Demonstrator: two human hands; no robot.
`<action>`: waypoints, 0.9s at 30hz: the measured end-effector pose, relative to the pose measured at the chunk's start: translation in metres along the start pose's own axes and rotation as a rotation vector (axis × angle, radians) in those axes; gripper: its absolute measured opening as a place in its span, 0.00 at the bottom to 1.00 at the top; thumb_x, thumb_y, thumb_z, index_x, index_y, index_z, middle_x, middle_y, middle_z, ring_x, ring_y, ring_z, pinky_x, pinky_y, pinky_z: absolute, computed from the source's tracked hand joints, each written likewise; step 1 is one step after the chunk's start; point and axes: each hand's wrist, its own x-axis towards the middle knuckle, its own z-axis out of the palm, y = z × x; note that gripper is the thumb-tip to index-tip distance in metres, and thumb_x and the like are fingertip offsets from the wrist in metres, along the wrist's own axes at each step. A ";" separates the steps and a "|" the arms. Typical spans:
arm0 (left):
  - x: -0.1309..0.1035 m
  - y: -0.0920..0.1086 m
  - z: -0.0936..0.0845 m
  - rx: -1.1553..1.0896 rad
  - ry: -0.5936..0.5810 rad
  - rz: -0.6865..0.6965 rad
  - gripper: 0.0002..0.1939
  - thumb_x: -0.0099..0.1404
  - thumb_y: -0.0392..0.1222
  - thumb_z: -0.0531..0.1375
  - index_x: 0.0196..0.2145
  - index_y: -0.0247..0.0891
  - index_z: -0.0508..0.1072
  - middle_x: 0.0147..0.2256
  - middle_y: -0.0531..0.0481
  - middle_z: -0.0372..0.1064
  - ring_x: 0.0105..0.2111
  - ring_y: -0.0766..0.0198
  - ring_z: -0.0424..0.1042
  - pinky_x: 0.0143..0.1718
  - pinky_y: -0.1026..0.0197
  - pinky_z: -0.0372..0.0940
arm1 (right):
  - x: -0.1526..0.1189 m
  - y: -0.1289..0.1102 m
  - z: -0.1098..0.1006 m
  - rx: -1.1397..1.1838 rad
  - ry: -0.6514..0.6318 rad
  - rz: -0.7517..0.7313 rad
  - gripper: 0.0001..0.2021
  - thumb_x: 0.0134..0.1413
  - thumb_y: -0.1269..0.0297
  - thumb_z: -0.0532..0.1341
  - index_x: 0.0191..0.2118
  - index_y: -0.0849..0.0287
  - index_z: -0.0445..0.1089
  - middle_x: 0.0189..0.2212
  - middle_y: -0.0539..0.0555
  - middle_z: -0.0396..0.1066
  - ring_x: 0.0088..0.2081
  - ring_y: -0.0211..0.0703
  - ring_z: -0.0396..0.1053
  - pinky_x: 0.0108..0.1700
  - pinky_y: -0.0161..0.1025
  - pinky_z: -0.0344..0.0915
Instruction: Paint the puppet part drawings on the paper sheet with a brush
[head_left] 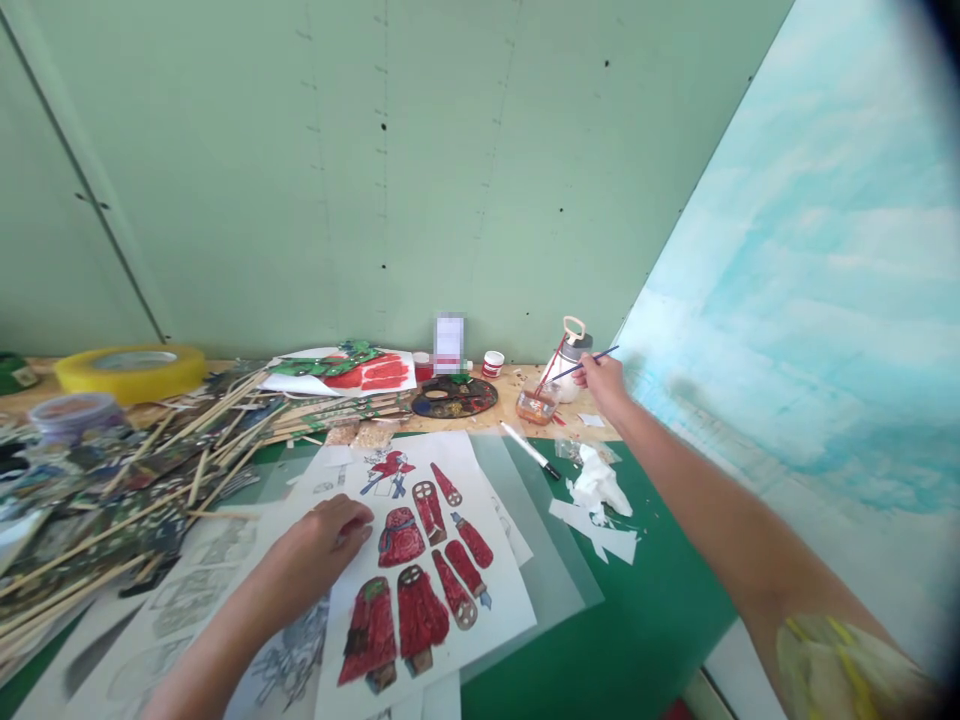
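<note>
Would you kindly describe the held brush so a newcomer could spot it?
Below the green wall, find the small tub of brownish liquid. The right hand holds the brush near it; its blue handle separates it from the red stick leaning in the tub.

Yellow tape roll (150,387) behind round tub (79,418); wooden sticks (199,478) heaped left; white marker (526,447) near crumpled tissue (598,483).

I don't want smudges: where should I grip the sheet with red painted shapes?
Probably pinch the painted sheet at its lower-right corner, from the right: it lies flat, that corner shows no paint, and the left hand is at the left edge.
</note>
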 end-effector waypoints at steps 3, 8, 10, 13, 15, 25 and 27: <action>0.000 0.000 0.000 -0.008 0.002 -0.004 0.20 0.67 0.55 0.51 0.42 0.42 0.78 0.43 0.44 0.78 0.41 0.52 0.76 0.44 0.56 0.68 | 0.001 0.003 0.004 0.011 0.002 0.005 0.17 0.68 0.66 0.60 0.25 0.61 0.67 0.14 0.44 0.68 0.14 0.30 0.64 0.17 0.27 0.62; -0.001 0.000 0.000 -0.006 0.001 -0.019 0.21 0.67 0.56 0.52 0.43 0.42 0.78 0.44 0.44 0.78 0.41 0.52 0.77 0.44 0.56 0.68 | 0.001 0.004 0.003 0.059 0.026 0.016 0.18 0.68 0.65 0.58 0.24 0.59 0.66 0.12 0.48 0.68 0.12 0.31 0.64 0.16 0.26 0.61; -0.001 -0.001 0.001 0.002 0.007 -0.015 0.21 0.67 0.56 0.51 0.43 0.42 0.78 0.44 0.44 0.78 0.41 0.52 0.77 0.45 0.55 0.68 | 0.002 0.005 0.002 0.078 0.037 0.025 0.18 0.68 0.65 0.57 0.25 0.59 0.66 0.12 0.48 0.69 0.11 0.32 0.64 0.15 0.27 0.61; -0.001 0.000 0.001 0.005 0.004 -0.017 0.21 0.67 0.56 0.51 0.43 0.43 0.78 0.44 0.44 0.78 0.42 0.52 0.77 0.45 0.56 0.68 | 0.002 0.005 0.001 0.103 0.051 0.040 0.17 0.69 0.66 0.55 0.25 0.59 0.66 0.13 0.49 0.70 0.12 0.33 0.66 0.15 0.27 0.62; -0.002 0.003 -0.001 0.007 -0.002 -0.032 0.22 0.67 0.56 0.51 0.43 0.42 0.78 0.45 0.44 0.78 0.42 0.52 0.77 0.45 0.56 0.68 | 0.002 0.006 0.001 0.122 0.063 0.052 0.17 0.69 0.65 0.55 0.26 0.58 0.65 0.13 0.49 0.71 0.12 0.34 0.67 0.15 0.27 0.63; -0.009 0.028 -0.015 -0.001 -0.041 -0.105 0.20 0.65 0.53 0.51 0.42 0.41 0.77 0.44 0.42 0.79 0.43 0.51 0.78 0.44 0.55 0.70 | 0.000 0.017 0.000 0.175 0.143 0.046 0.16 0.67 0.64 0.58 0.25 0.56 0.64 0.12 0.48 0.69 0.12 0.34 0.65 0.15 0.29 0.61; -0.008 0.024 -0.012 -0.008 -0.028 -0.098 0.20 0.65 0.54 0.52 0.42 0.41 0.77 0.44 0.42 0.79 0.43 0.51 0.78 0.44 0.55 0.70 | 0.001 0.018 -0.001 0.169 0.161 0.039 0.16 0.65 0.63 0.59 0.24 0.56 0.64 0.12 0.47 0.68 0.11 0.34 0.64 0.15 0.29 0.60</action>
